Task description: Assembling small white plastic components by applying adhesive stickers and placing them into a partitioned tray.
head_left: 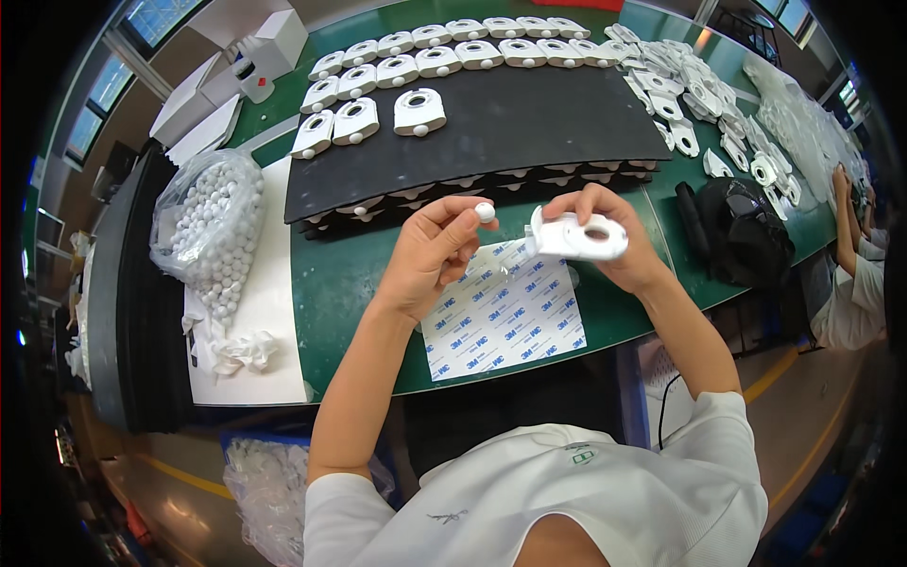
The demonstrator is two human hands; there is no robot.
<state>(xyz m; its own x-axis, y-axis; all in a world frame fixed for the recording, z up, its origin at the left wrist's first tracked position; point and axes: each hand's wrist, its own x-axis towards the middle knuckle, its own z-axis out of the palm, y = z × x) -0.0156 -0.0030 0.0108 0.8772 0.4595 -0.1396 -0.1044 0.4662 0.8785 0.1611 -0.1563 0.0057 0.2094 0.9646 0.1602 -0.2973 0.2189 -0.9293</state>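
A small white ball (pixel 485 213) is pinched between the thumb and forefinger of my left hand (pixel 422 257). My right hand (pixel 635 248) grips a white plastic housing (pixel 565 238) with a round hole near one end; the end without the hole faces the ball. Ball and housing are apart, held above the green table. Below them lies a white backing sheet (pixel 510 326) printed in blue. Beyond my hands, rows of similar housings (pixel 419 111), each with a ball at its front edge, rest on a black foam board (pixel 529 128).
More boards with housings are stacked underneath. To the left, a clear bag of white balls (pixel 219 213) sits by crumpled tissue (pixel 248 352). Loose housings (pixel 694 90) are heaped at the far right, near a black bag (pixel 742 231) and a plastic sheet (pixel 803 118). Another person's arm (pixel 844 217) shows at right.
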